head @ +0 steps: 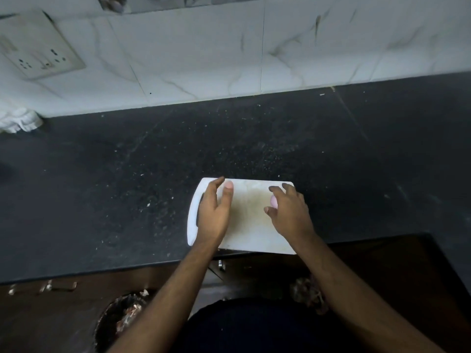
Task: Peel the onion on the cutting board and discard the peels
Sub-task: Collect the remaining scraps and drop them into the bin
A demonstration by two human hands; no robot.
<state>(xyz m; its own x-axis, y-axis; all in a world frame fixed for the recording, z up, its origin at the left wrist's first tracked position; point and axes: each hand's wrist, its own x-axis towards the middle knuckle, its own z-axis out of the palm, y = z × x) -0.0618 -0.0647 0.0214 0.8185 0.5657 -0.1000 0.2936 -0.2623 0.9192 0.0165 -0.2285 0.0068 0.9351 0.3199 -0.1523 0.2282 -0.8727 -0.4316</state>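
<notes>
You've got the cutting board [244,220] at the near edge of the counter [102,187], your left hand [214,212] over its left end by the handle slot and your right hand [290,212] over its right half, the onion [274,201] just under that hand's fingers. Behind the counter stands the tiled wall [204,59], with a socket plate [38,49] far left and a cloth [19,121] below it on the counter's back edge. Below the counter, a bin [119,319] sits to your left, scraps inside.
</notes>
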